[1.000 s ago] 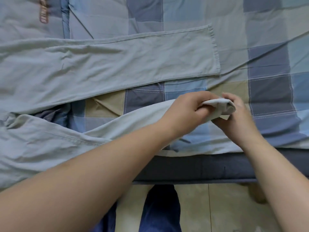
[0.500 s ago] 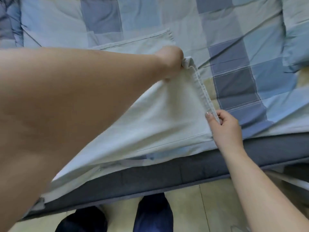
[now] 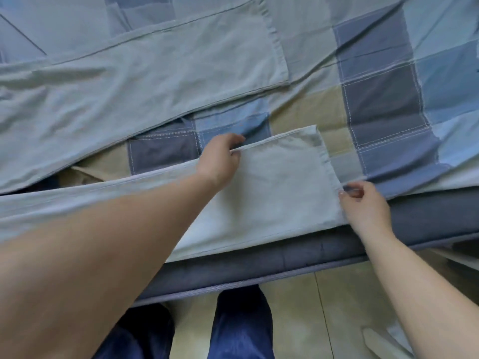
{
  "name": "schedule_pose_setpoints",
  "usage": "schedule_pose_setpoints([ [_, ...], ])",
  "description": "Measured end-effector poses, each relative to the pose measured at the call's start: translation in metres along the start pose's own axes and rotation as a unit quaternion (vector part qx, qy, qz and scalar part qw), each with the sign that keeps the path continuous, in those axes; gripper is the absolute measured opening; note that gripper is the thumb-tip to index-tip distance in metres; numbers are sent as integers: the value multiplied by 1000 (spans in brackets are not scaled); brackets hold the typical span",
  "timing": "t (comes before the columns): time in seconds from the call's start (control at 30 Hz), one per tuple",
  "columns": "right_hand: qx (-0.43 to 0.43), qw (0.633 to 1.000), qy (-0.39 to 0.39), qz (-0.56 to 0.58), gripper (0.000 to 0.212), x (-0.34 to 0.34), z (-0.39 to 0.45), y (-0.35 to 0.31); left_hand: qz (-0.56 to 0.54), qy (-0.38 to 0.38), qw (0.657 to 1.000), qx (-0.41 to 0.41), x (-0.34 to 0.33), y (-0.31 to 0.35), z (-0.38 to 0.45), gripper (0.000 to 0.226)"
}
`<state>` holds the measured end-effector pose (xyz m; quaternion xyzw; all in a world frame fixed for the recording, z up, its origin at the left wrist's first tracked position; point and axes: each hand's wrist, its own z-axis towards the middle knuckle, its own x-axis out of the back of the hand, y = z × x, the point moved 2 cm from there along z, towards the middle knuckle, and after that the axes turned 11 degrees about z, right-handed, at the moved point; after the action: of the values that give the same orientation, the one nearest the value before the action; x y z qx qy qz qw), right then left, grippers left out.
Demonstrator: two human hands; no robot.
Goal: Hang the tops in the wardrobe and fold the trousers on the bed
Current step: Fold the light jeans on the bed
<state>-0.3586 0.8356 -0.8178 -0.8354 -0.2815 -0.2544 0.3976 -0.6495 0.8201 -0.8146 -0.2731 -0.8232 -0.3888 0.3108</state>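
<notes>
Trousers: a pale grey-green pair of trousers [image 3: 145, 81] lies spread across the bed, the two legs running from the left side toward the right, with a gap between them where the bedcover shows.
Near leg: the near leg [image 3: 280, 182] lies along the bed's front edge, its hem at the right end; part of it reaches over the edge of the mattress.
Far leg: the far leg [image 3: 181, 60] lies flat farther back, hem to the right, a little creased toward the left.
Left hand: the left hand [image 3: 220, 159] grips the far-side seam of the near leg, fingers curled over the fold of cloth and the thumb underneath, the forearm lying across the leg.
Right hand: the right hand [image 3: 365, 203] pinches the near corner of the hem between thumb and fingertips, at the bed's front edge.
Cloth between the hands: the stretch of leg from one hand to the other lies smooth and fairly taut.
Bedcover: a checked bedcover [image 3: 383, 107] in dark blue, light blue and tan squares with white stitching lies under the trousers, wrinkled at the right.
Mattress: the dark grey-blue mattress [image 3: 285, 265] side with a piped edge shows below the near leg.
Floor: pale tiled floor [image 3: 298, 314] below the bed.
Person: standing close against the bed, dark blue trouser legs [image 3: 238, 330] visible straight down.
</notes>
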Motion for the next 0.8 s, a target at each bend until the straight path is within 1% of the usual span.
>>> schedule_pose_setpoints([
  [0.07,62,997,34,-18,34,-7,-15,-12,-11,9,999,37,5,-36,-27,29],
  [0.1,100,994,32,-20,37,-13,-25,-22,-14,5,999,50,9,-52,-42,27],
  [0.17,157,987,-8,-20,36,-32,-47,-44,-12,-15,997,71,17,-83,-74,24],
  [0.23,183,981,-65,-20,35,-57,-68,-65,-10,-37,996,85,25,-109,-104,23],
  [0.33,220,965,-140,-31,32,-104,-102,-98,-22,-34,992,122,43,-151,-140,21],
  [0.5,252,934,-246,-60,28,-186,-169,-151,-89,23,974,208,85,-216,-175,20],
  [0.57,276,916,-284,-72,28,-220,-205,-170,-121,48,962,238,106,-247,-189,18],
  [0.7,319,879,-343,-85,27,-276,-269,-197,-160,94,945,268,144,-300,-211,17],
  [0.8,325,861,-378,-102,25,-315,-316,-207,-172,122,935,285,174,-341,-234,16],
])
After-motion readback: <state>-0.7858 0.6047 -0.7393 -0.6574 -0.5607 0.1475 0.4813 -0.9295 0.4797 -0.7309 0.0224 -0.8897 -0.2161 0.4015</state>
